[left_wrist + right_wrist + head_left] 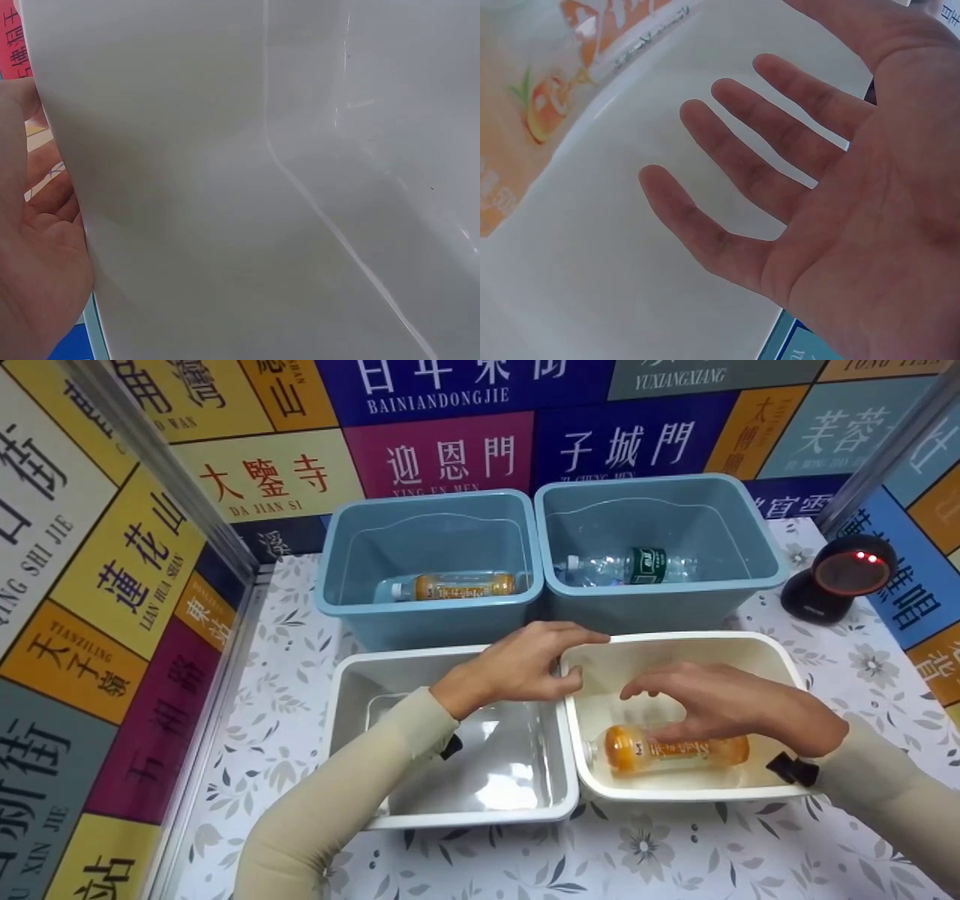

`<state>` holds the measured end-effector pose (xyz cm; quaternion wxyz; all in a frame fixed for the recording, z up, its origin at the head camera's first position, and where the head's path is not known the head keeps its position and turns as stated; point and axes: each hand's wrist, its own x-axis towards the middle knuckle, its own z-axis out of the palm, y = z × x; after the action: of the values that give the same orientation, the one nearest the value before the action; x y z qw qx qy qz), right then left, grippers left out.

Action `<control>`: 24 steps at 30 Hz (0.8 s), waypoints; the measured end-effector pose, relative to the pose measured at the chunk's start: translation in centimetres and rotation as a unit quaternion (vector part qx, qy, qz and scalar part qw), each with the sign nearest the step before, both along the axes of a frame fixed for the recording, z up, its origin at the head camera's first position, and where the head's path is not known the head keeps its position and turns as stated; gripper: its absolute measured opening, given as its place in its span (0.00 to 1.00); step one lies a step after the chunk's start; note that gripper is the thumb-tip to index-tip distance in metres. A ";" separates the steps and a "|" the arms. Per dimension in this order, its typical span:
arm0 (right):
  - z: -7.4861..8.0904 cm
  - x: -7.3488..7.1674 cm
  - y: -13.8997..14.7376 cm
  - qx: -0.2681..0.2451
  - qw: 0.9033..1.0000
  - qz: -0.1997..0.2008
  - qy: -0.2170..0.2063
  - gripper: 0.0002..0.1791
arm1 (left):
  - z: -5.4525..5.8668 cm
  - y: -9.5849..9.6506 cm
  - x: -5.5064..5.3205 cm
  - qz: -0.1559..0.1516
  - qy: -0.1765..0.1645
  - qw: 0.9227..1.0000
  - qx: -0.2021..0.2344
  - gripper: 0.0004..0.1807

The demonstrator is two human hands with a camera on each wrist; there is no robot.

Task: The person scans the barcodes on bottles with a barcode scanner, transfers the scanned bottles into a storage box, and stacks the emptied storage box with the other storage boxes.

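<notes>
An orange drink bottle point(679, 750) lies on its side in the cream-white bin point(776, 660) at front right. Just above it is my right hand point(720, 701), fingers spread and apart from one another; in the right wrist view that hand point(840, 187) holds nothing, and the bottle's printed label point(547, 112) shows beyond the fingers. My left hand point(521, 664) is over the adjoining rims of the two front bins, holding nothing. In the left wrist view, the left hand point(45, 262) appears beside the wall of the white-grey bin point(165, 187); whether it touches the rim I cannot tell.
Behind stand two blue bins: the left one point(431, 619) has another orange drink bottle point(457, 586) inside, the right one point(660, 604) clear plastic bottles point(649, 566). A black device with red lights point(836, 581) stands at the right. Printed panels point(450, 457) enclose the flowered tabletop point(645, 851).
</notes>
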<state>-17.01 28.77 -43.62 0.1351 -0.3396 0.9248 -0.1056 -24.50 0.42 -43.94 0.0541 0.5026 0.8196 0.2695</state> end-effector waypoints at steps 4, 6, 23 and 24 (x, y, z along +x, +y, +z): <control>-0.3 0.0 -0.1 0.008 1.000 0.004 0.000 0.27 | 0.0 0.0 0.0 -0.001 -0.001 1.000 -0.002 0.30; -0.4 0.0 -0.1 0.016 1.000 0.002 -0.006 0.27 | 0.0 -0.1 0.0 -0.001 -0.004 1.000 -0.003 0.30; -0.9 -0.1 -0.4 0.030 0.993 0.022 -0.111 0.29 | 0.0 -0.1 0.1 0.003 0.001 1.000 -0.005 0.30; -1.0 -0.1 -0.4 0.031 0.992 0.024 -0.117 0.28 | 0.0 -0.1 0.1 0.003 -0.001 1.000 -0.006 0.30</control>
<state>-17.13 28.37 -44.58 0.2558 -0.3426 0.8970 -0.1126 -24.44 0.37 -43.92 0.0569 0.4992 0.8228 0.2657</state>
